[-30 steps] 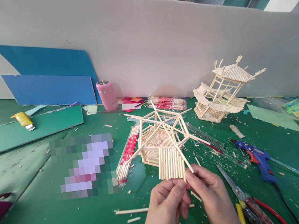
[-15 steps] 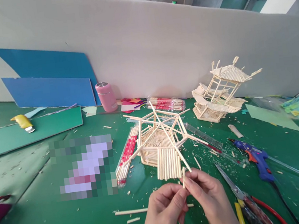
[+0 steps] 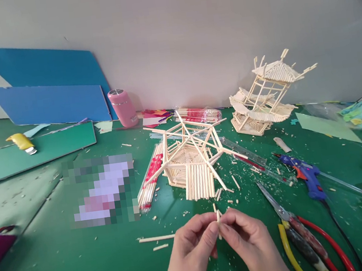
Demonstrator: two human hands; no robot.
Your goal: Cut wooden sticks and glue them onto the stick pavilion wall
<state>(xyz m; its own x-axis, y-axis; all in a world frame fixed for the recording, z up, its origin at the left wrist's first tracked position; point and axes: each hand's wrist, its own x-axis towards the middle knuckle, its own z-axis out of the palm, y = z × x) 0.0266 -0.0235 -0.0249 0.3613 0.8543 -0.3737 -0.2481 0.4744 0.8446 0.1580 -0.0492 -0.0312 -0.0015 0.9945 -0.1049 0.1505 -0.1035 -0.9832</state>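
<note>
Between the fingertips of both hands are short pale wooden sticks (image 3: pixel 218 217), held upright and close together. My left hand (image 3: pixel 197 244) pinches them from the left, and my right hand (image 3: pixel 247 235) from the right; the fingers partly hide them. Just beyond my hands stands a pavilion frame (image 3: pixel 187 157) of wooden sticks, with a hexagonal floor, crossed roof sticks and a sloping panel (image 3: pixel 199 182) of sticks side by side on its near side. Neither hand touches the frame. A longer stick (image 3: pixel 156 238) lies left of my left hand, its right end hidden behind that hand.
On the right lie scissors (image 3: pixel 273 201), a tool with yellow and red handles (image 3: pixel 284 246) and a blue glue gun (image 3: pixel 306 174). A two-tier stick pavilion (image 3: pixel 261 111) and a pink flask (image 3: pixel 123 108) stand farther back. Packaged sticks (image 3: pixel 153 174) lie left of the frame; offcuts litter the green table.
Both hands have drawn slightly back from the sloping panel, carrying the sticks with them. My view has tipped down a little, so the tabletop things sit higher.
</note>
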